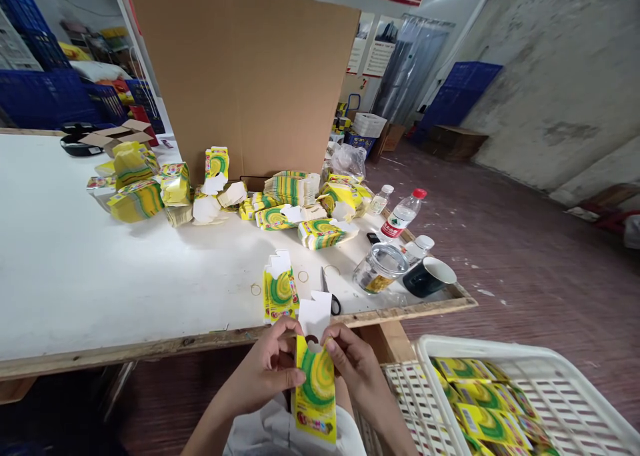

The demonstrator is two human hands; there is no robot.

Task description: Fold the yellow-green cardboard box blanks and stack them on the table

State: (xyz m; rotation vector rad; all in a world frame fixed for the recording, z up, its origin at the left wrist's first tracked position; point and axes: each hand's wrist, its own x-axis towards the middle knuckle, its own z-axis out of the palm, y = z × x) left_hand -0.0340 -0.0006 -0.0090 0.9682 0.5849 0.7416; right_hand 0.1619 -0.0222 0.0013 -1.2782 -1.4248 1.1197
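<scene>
Yellow-and-green printed cardboard carton (316,389) is held upright at 6 o'clock, just off the near edge of the white tabletop (75,276). Left hand (267,369): grip pinching the carton's left edge near the top, thumb on the front. Right hand (355,366): grip pinching the right top corner, under the raised white flaps (314,316). Judged step: top closure, flaps not yet tucked. Next move calls for folding them down with the body kept square. Matching carton (280,296) and black-handled scissors (330,297) lie at 12 o'clock of the hands. White slatted plastic basket (500,346) holding like cartons sits at 4 o'clock.
</scene>
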